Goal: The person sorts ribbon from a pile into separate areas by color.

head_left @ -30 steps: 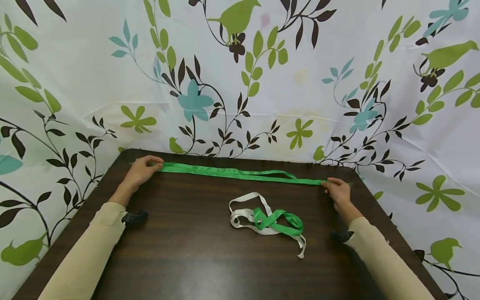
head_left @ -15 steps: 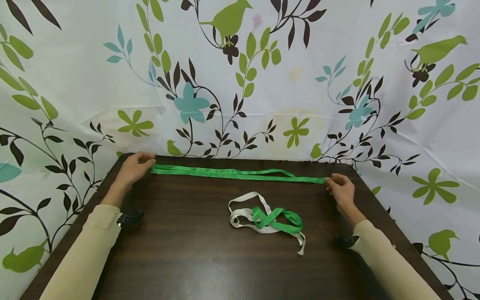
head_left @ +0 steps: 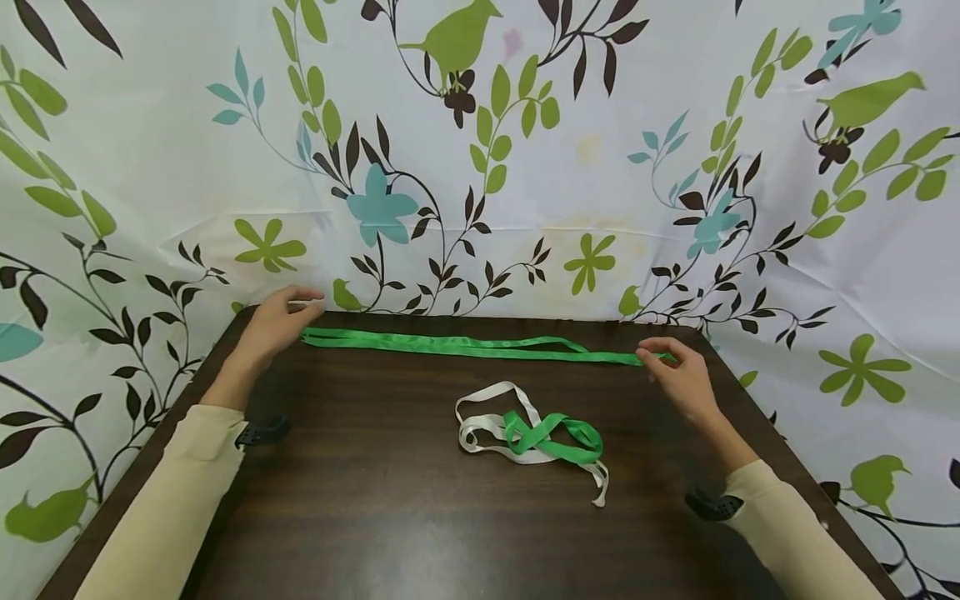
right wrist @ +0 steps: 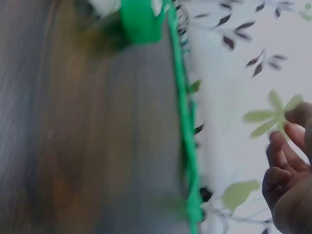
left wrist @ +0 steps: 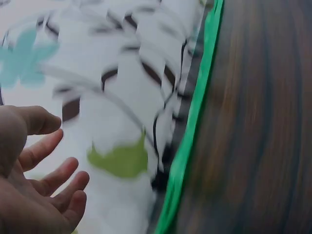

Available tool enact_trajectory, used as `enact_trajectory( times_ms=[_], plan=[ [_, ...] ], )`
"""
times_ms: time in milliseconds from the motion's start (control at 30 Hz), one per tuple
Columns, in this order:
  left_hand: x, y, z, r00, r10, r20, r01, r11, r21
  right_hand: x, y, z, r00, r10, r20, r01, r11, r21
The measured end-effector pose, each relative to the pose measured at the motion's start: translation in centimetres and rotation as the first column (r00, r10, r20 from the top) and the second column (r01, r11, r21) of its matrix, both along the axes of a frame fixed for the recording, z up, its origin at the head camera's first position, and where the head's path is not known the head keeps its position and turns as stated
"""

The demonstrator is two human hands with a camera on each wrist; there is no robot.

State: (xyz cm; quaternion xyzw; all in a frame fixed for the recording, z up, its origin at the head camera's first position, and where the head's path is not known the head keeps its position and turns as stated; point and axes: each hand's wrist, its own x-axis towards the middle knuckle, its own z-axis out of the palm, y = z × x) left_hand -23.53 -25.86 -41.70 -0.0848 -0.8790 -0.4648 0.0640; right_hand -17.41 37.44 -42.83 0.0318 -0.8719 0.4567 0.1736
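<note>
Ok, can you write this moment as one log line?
left hand: empty; right hand: empty; long green ribbon: laid across table; tangled ribbons: lying nearer

Your dark brown, wood-grained table (head_left: 375, 475) bears a bright green ribbon (head_left: 427, 342) along its far edge; behind the table, white cloth (head_left: 450, 279) shows green birds (head_left: 453, 43), blue flowers (head_left: 381, 207), dark leaves (head_left: 93, 27).

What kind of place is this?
Probably an indoor craft or filming corner; I can't tell which room. A dark wood-look table stands before a white cloth printed with birds and leaves, and a long green ribbon lies along the table's far side.
</note>
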Motion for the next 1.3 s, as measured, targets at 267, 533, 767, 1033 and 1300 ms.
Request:
enact_trajectory(
  times_ms=[267,533,767,1033,1300],
  plan=[
    [2.3,5.4,1.8,0.989,-0.133,-0.059,0.135,0.99,0.029,2.2,-4.3,2.1,0.968,0.246,0.047,-0.251,0.952,0.174],
    [4.4,9.4,2.0,0.946,-0.314,-0.078,0.314,0.949,-0.012,4.5,-10.5,1.5,0.806,0.478,0.349,-0.563,0.802,0.201],
    [5.8,11.4,0.7,0.903,-0.417,-0.099,0.414,0.909,-0.048,4.7,-15.5,-0.4,0.77,0.491,0.407,-0.603,0.768,0.214],
    [6.5,13.1,0.3,0.867,-0.493,-0.076,0.491,0.87,-0.049,4.0,-17.4,-0.9,0.78,0.445,0.44,-0.559,0.812,0.169],
    [6.3,14.1,0.6,0.826,-0.559,-0.069,0.555,0.829,-0.068,4.1,-17.6,-1.2,0.732,0.549,0.404,-0.584,0.81,-0.042]
  ],
)
